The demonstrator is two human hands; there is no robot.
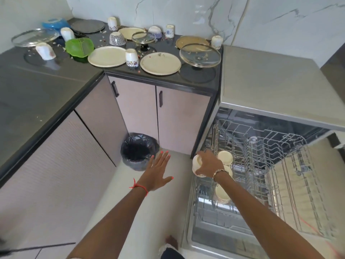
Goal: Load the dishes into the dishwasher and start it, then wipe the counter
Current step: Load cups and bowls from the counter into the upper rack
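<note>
My right hand (208,163) grips a cream cup (197,165) at the left edge of the open dishwasher's pulled-out rack (261,157). Cream dishes (225,157) stand in the rack beside and below that hand. My left hand (158,170) hovers open above the floor, fingers spread, holding nothing. On the dark counter (56,85) lie cream plates (160,63), upturned cups (132,57), patterned bowls (117,38), glass lids (200,55), a green strainer (79,46) and scattered crumbs.
A bin (139,151) lined with a black bag stands on the floor by the corner cabinets. The dishwasher's grey top (270,85) juts out at the right. A blue container (55,24) and a dark tray (87,26) sit at the counter's back left.
</note>
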